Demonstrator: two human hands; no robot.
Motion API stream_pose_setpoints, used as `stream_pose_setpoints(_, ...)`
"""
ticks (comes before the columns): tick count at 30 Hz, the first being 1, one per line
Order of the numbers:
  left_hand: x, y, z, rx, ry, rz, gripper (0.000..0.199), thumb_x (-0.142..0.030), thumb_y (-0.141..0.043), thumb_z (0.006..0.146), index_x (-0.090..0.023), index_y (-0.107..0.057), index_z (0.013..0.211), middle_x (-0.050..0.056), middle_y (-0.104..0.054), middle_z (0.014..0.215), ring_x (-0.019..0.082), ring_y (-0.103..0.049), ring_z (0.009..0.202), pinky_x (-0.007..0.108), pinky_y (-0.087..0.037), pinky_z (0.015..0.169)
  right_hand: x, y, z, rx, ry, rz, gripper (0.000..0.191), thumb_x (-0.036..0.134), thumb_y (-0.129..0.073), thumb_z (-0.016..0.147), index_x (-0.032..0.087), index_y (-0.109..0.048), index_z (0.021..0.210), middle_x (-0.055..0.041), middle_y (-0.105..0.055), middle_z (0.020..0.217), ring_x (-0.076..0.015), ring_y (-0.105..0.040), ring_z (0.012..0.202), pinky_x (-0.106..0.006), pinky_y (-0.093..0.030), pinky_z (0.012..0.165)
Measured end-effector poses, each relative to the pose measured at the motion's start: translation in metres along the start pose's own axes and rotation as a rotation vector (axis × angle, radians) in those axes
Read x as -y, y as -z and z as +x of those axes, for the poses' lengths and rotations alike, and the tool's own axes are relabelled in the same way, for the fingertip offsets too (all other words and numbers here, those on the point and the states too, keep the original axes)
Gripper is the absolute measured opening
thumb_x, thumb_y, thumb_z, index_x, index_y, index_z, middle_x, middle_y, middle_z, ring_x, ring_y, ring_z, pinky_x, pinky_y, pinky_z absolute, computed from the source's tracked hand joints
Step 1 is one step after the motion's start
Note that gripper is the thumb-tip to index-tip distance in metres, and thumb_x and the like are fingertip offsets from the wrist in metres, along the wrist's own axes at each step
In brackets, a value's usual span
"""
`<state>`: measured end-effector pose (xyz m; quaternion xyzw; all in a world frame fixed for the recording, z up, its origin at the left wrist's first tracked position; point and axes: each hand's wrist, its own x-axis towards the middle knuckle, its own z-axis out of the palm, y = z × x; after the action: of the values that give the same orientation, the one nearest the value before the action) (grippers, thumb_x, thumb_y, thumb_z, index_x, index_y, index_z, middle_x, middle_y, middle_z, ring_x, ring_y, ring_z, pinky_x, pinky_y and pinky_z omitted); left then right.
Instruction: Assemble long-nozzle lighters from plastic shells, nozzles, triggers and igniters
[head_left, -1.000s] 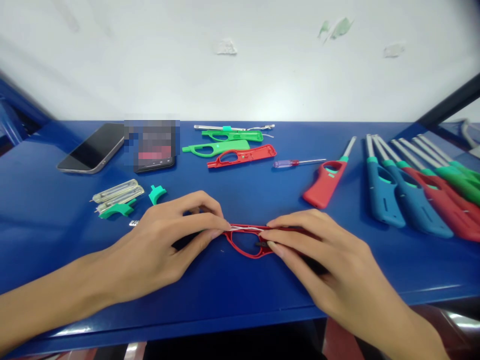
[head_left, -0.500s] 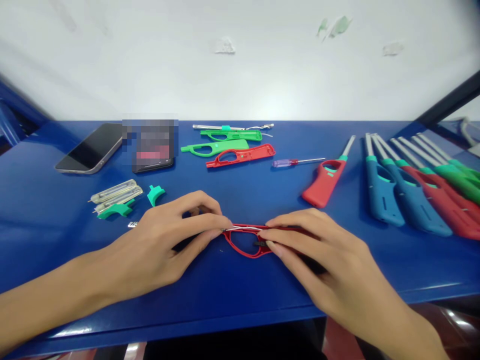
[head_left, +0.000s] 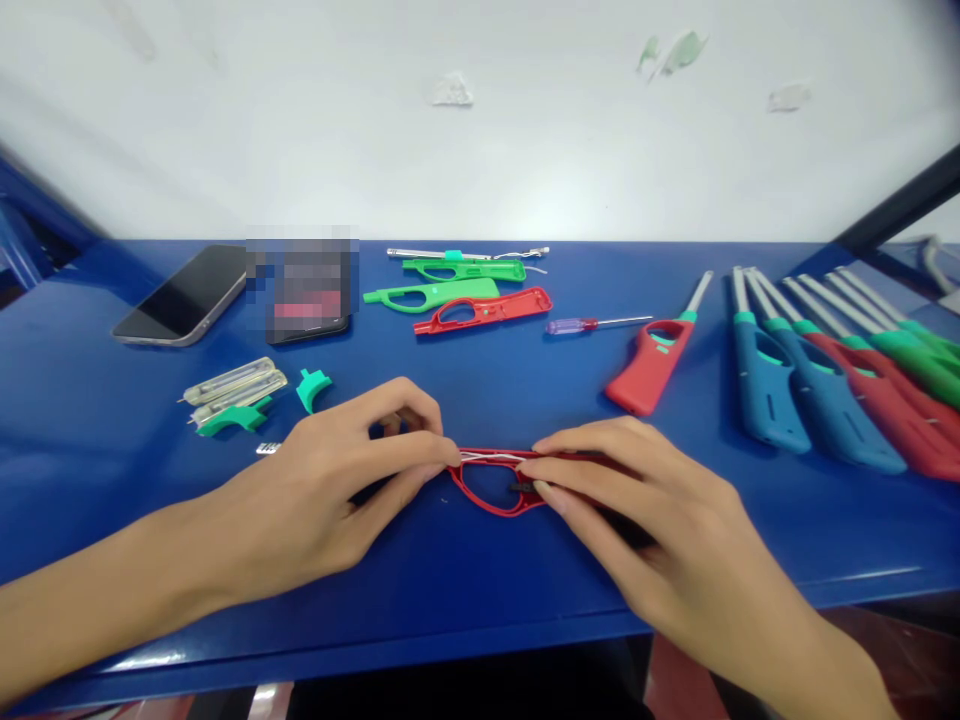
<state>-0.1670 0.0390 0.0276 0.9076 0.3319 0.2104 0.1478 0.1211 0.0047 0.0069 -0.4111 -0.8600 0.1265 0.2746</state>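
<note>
A red lighter shell half with a loop-shaped opening lies between my hands near the table's front. My left hand pinches its narrow left end with thumb and index finger. Fingers of my right hand grip the wider right part, most of which they hide. Along the upper edge of the loop runs a thin white wire. A small black piece shows at the loop's right side, by my right fingertips.
Behind my hands, on the blue table, are green shell halves, another red half and a screwdriver. Finished-looking lighters lie right, one red lighter nearer. Left are phones, clear tanks and green triggers.
My left fingertips have shifted very slightly at the shell's narrow end. My right hand keeps its hold, and the view has moved a little.
</note>
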Motion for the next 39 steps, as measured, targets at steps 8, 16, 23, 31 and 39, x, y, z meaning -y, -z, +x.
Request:
stream_pose_setpoints(8, 0.002, 0.0, 0.001, 0.017, -0.016, -0.004, 0.021, -0.015, -0.05, 0.107, -0.022, -0.068, 0.101, 0.001, -0.06, 0.11, 0.008, -0.06, 0.08, 0.021, -0.048, 0.07, -0.002, 0.0, 0.001, 0.0, 0.001, 0.008, 0.023, 0.02, -0.06, 0.107, 0.031, -0.068, 0.126, 0.0047, -0.069, 0.125, -0.0134, -0.062, 0.112, -0.032, -0.045, 0.105)
stream_pose_setpoints(16, -0.004, 0.004, 0.001, 0.016, 0.02, -0.065, 0.025, -0.013, -0.049, 0.105, -0.024, -0.071, 0.107, 0.002, -0.062, 0.112, 0.009, -0.064, 0.088, 0.021, -0.053, 0.079, 0.001, -0.001, 0.002, -0.007, -0.005, 0.026, 0.022, 0.019, -0.061, 0.106, 0.03, -0.069, 0.123, 0.0032, -0.071, 0.123, -0.0146, -0.063, 0.11, -0.033, -0.049, 0.101)
stream_pose_setpoints(23, -0.003, 0.005, 0.006, 0.008, 0.109, -0.15, 0.021, -0.02, -0.057, 0.104, -0.028, -0.077, 0.103, 0.001, -0.067, 0.109, 0.01, -0.068, 0.086, 0.02, -0.056, 0.075, 0.001, 0.0, 0.001, -0.002, -0.015, 0.029, 0.022, 0.018, -0.061, 0.106, 0.029, -0.07, 0.123, 0.0012, -0.071, 0.122, -0.0168, -0.064, 0.108, -0.037, -0.051, 0.1)
stream_pose_setpoints(31, -0.003, 0.008, 0.007, 0.016, 0.171, -0.169, 0.02, -0.025, -0.06, 0.103, -0.029, -0.079, 0.1, 0.001, -0.069, 0.108, 0.011, -0.068, 0.081, 0.019, -0.056, 0.069, 0.001, 0.001, 0.002, -0.01, -0.004, 0.031, 0.021, 0.018, -0.062, 0.105, 0.028, -0.071, 0.122, 0.0008, -0.072, 0.122, -0.0171, -0.064, 0.108, -0.037, -0.051, 0.099)
stream_pose_setpoints(39, -0.001, 0.011, 0.006, 0.041, 0.142, -0.147, 0.022, -0.026, -0.059, 0.104, -0.033, -0.08, 0.103, 0.0, -0.068, 0.11, 0.01, -0.068, 0.081, 0.02, -0.054, 0.069, 0.0, 0.001, 0.002, -0.002, 0.01, 0.029, 0.022, 0.02, -0.06, 0.107, 0.029, -0.07, 0.124, 0.0021, -0.071, 0.124, -0.0149, -0.064, 0.109, -0.033, -0.051, 0.099)
